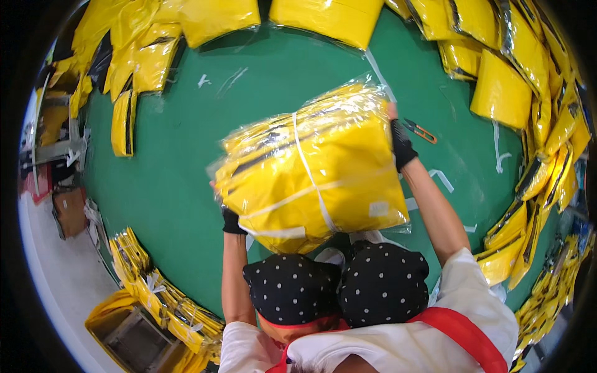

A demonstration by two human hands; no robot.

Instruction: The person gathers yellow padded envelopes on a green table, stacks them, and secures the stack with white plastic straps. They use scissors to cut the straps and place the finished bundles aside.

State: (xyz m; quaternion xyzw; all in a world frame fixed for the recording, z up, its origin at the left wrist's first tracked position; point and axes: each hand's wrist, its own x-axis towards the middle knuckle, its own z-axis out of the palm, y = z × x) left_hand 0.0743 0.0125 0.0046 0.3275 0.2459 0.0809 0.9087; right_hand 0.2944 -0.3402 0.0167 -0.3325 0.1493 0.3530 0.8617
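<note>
A bundle (357,158) of flat yellow packs in clear wrap filled the middle of the frame, just above the person's dotted knees (385,283). Its long axis ran from lower left to upper right, so its right end stood higher. White straps (309,166) crossed on it, one over the short way and one along the length.

The two hands were spread wide, holding the bundle between them at its opposite ends. The left hand (229,216), in a black glove, was at the lower left corner, its fingers mostly hidden. The right hand (402,142), gloved too, was at the upper right end, its arm reaching farther up the frame. Both touched the bundle, so neither was nearer; how the fingers closed underneath could not be told, nor whether the bundle was clear of the green floor (186,140).

Orange snips (424,132) lay just right of the right hand, and a white strip (443,180) lay below them. More yellow packs (502,90) were heaped at upper right, with stacks (165,304) at lower left.
</note>
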